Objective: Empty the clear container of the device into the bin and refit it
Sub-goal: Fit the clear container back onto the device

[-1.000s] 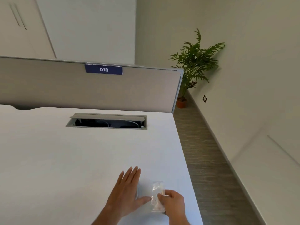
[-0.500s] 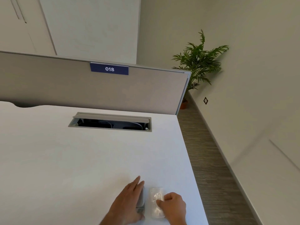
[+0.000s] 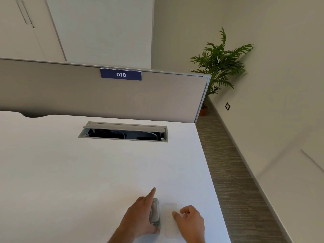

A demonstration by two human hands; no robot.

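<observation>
Clear container (image 3: 170, 220) beside grey device (image 3: 154, 214), near desk's (image 3: 87, 172) right front edge.
Left hand (image 3: 140, 214) gripping device, right hand (image 3: 190, 219) curled on container; best slid apart level, spilling nothing.

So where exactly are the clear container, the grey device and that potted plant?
clear container (image 3: 169, 223): head view, on its flat top face, left of the right hand.
grey device (image 3: 154, 213): head view, on its upper side beside the left hand.
potted plant (image 3: 220, 63): head view, on the green fronds.
</observation>
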